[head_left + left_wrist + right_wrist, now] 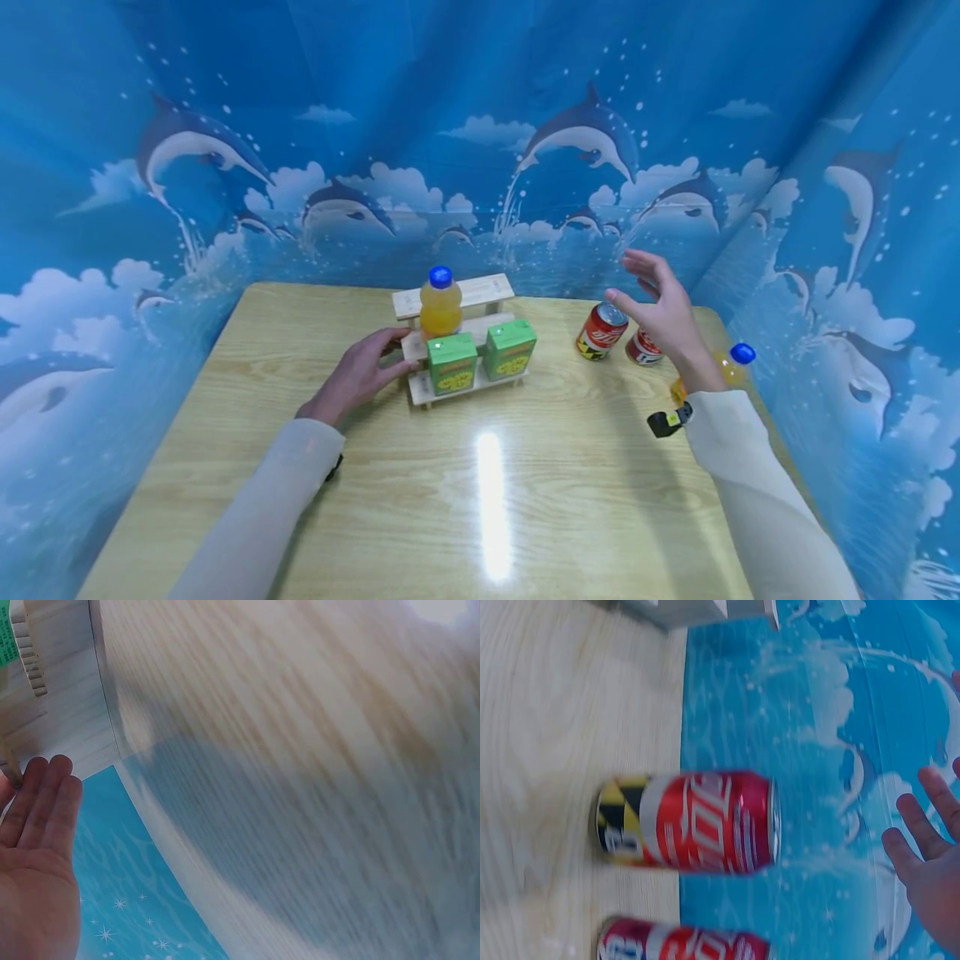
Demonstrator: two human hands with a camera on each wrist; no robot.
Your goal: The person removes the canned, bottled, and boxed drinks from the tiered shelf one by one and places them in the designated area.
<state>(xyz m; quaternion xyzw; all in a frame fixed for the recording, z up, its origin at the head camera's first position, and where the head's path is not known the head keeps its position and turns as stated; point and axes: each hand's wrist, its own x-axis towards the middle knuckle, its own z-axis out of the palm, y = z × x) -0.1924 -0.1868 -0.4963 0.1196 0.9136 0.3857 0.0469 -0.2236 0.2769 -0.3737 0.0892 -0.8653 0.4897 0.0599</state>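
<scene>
My left hand (365, 368) is at the left end of a small tiered wooden shelf (487, 290), gripping its side edge between thumb and fingers. A bottle of orange drink with a blue cap (440, 304) stands on the shelf. Two green juice boxes, a left one (453, 365) and a right one (510, 350), stand on its front tier. Spread and holding nothing, my right hand (666, 315) hovers above two red soda cans. The nearer-left can (690, 821) is upright and fully visible; the other can (643, 347) is partly hidden behind my hand.
A second orange drink bottle (738, 358) stands near the right table edge, partly covered by my right wrist. Wood-grain table (390, 500) lies below, backed by a blue dolphin curtain (465, 125) along its rear and sides.
</scene>
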